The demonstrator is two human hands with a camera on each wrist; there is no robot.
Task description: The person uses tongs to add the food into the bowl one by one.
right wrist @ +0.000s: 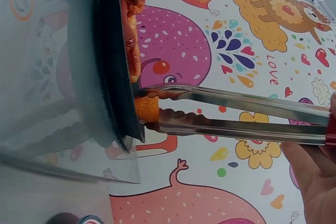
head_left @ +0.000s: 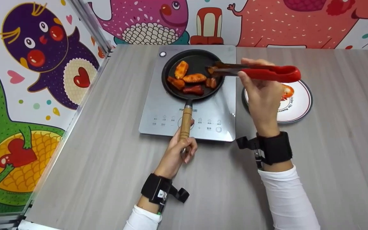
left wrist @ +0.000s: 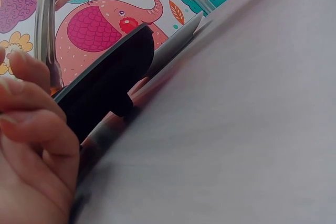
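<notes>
My left hand point(head_left: 178, 147) holds the wooden handle point(head_left: 186, 119) of a black frying pan point(head_left: 200, 60), which sits on an induction cooktop point(head_left: 153, 108). Several glazed orange-brown pieces that look like chicken wings point(head_left: 194, 78) lie in the pan. From the right, my right hand point(head_left: 264, 102) grips red-handled metal tongs point(head_left: 276, 74), their tips reaching over the pan's right rim. In the right wrist view, an orange piece of the food point(right wrist: 147, 108) sits between the tong tips point(right wrist: 157, 124). The left wrist view shows curled fingers point(left wrist: 39, 129) beside the dark pan point(left wrist: 113, 72).
A white plate point(head_left: 299, 108) with a dark rim, decorated with printed lettering and an orange-red patch, stands right of the cooktop, partly behind my right hand. Cartoon-printed wall panels point(head_left: 286, 25) border the grey wood-look table point(head_left: 340, 143) at the back and left.
</notes>
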